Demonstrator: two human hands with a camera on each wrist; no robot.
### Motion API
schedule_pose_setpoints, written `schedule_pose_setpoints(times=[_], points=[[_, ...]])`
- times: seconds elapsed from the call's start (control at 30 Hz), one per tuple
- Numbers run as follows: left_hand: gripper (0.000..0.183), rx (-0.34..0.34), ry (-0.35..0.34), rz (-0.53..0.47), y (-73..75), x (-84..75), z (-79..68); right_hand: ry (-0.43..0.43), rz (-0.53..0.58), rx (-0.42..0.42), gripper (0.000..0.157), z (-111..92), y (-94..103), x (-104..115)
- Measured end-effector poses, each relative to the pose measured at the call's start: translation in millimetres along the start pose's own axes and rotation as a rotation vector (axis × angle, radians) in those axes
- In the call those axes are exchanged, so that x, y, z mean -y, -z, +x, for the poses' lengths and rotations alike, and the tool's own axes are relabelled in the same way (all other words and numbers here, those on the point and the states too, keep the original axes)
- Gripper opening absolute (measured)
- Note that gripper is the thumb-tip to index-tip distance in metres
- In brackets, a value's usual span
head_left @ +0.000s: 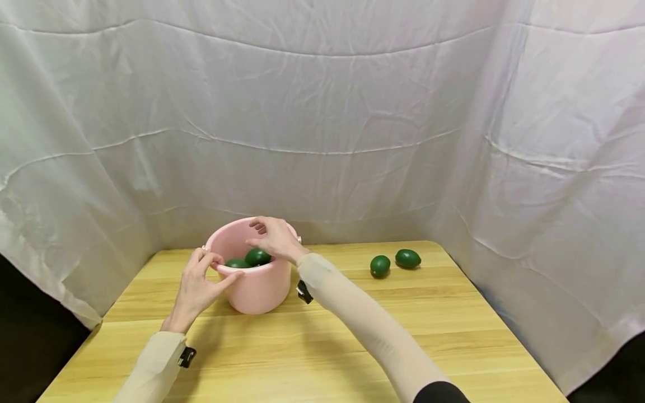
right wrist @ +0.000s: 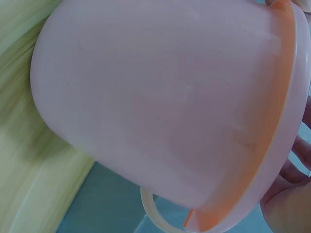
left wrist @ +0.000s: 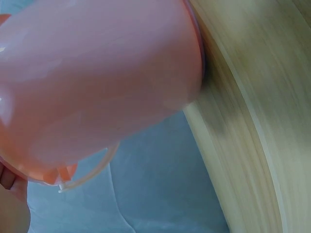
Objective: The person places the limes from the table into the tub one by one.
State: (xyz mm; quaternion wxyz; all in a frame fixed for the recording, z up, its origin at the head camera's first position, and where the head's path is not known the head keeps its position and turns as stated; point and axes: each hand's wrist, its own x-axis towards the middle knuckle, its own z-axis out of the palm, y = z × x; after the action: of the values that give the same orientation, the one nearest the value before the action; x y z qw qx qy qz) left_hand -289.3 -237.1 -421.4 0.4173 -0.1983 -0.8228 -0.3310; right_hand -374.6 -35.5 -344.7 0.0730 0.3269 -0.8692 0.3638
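A pink bucket (head_left: pixel 258 292) stands on the wooden table, left of the middle in the head view. My left hand (head_left: pixel 195 286) pinches its near left rim, thumb on the outer wall and fingers over the edge. Inside the bucket lie dark green oval fruits, one (head_left: pixel 257 257) in plain sight and another (head_left: pixel 235 263) partly behind the rim. Over the opening, my right hand (head_left: pixel 277 239) hovers with fingers loosely bent and nothing between them. The pink wall (left wrist: pixel 112 73) fills much of the left wrist view, and in the right wrist view the bucket (right wrist: pixel 160 97) hides most of the right fingers.
Two more green fruits, one nearer (head_left: pixel 380 266) and one farther right (head_left: pixel 407 258), lie on the table's right side. A pale handle (right wrist: pixel 151 208) hangs at the bucket's side. White curtains (head_left: pixel 322 112) enclose the back and sides of the table (head_left: pixel 353 336).
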Motion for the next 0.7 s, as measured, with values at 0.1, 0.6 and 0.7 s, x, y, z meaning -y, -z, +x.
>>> schedule_pose_setpoints(times=[0.1,0.6,0.7], points=[[0.045,-0.004,-0.002,0.004,-0.3,0.2,0.6,-0.019,0.004,-0.019,0.034,-1,2.9,0],[0.046,-0.007,-0.005,0.012,0.1,0.6,-0.5,-0.004,0.032,-0.095,0.021,-9,7.0,-13],[0.046,-0.005,-0.007,0.010,0.4,-0.2,-0.2,-0.010,0.033,-0.108,0.021,-13,8.5,-16]])
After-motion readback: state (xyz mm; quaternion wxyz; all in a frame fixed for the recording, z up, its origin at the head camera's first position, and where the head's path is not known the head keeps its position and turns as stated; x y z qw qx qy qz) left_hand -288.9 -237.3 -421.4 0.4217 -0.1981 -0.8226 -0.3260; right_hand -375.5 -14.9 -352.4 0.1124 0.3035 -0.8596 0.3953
